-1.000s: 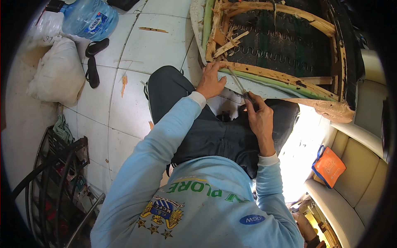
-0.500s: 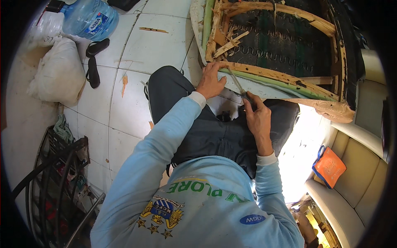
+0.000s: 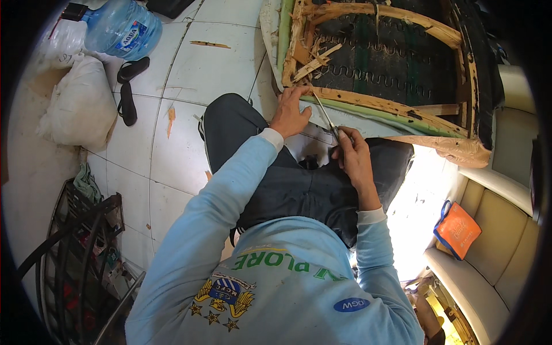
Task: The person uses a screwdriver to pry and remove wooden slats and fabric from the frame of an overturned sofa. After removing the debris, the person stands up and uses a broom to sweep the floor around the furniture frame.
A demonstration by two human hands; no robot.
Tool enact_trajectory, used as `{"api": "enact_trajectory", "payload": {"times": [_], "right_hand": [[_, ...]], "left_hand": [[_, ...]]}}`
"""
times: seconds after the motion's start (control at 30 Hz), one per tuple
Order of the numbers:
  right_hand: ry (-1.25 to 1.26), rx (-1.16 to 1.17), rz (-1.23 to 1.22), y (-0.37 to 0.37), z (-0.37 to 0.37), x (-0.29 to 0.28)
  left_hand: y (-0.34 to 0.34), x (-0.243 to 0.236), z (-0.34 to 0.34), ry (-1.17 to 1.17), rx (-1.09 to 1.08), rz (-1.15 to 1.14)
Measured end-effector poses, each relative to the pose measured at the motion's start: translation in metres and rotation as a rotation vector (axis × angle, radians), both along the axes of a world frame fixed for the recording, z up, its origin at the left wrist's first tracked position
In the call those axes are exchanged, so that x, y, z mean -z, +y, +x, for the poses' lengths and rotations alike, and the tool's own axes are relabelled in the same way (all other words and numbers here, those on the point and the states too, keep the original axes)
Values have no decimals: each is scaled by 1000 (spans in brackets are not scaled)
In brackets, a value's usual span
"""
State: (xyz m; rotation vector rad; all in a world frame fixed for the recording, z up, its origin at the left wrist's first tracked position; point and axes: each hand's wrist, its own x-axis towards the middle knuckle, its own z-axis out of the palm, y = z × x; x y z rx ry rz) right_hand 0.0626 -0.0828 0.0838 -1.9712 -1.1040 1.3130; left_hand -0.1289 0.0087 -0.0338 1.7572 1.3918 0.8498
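My right hand (image 3: 355, 158) is closed round the dark handle of a screwdriver-like tool (image 3: 325, 112) with a long, thin metal shaft. The shaft slants up and left, its tip at the near rail of a wooden seat frame (image 3: 376, 104). By that tip, at the frame's near-left corner, my left hand (image 3: 291, 114) rests its fingers on the wood, thumb spread away. Green padding (image 3: 361, 107) and pale cover cloth (image 3: 365, 122) run along the frame's near side. Wavy metal springs (image 3: 359, 75) and splintered wood pieces (image 3: 317, 62) lie inside it.
A blue water jug (image 3: 125, 29), black sandals (image 3: 128, 103) and a stuffed white sack (image 3: 83, 106) stand at left on tiles. Wood splinters (image 3: 171, 121) lie on the floor. A dark metal rack (image 3: 86, 241) is lower left; an orange bag (image 3: 458, 230) sits on a beige seat (image 3: 500, 253) at right.
My right hand has shifted slightly down and left, and the tool's shaft stands a little steeper. The left hand stays at the frame's corner. The whole view has shifted slightly.
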Motion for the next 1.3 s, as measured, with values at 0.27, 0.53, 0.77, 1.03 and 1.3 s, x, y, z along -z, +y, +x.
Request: {"api": "enact_trajectory", "payload": {"times": [0.27, 0.53, 0.77, 1.03, 1.3], "right_hand": [[-390, -111, 179, -10, -6, 17], [111, 32, -190, 2, 9, 7], [-586, -209, 379, -12, -3, 35], [1083, 313, -322, -2, -2, 40], [-611, -106, 390, -11, -13, 9]], "left_hand": [[0, 1, 0, 3, -7, -10], [1, 4, -1, -4, -9, -6], [1, 5, 1, 20, -2, -8], [-1, 2, 0, 7, -29, -55], [1, 5, -1, -16, -30, -26]]}}
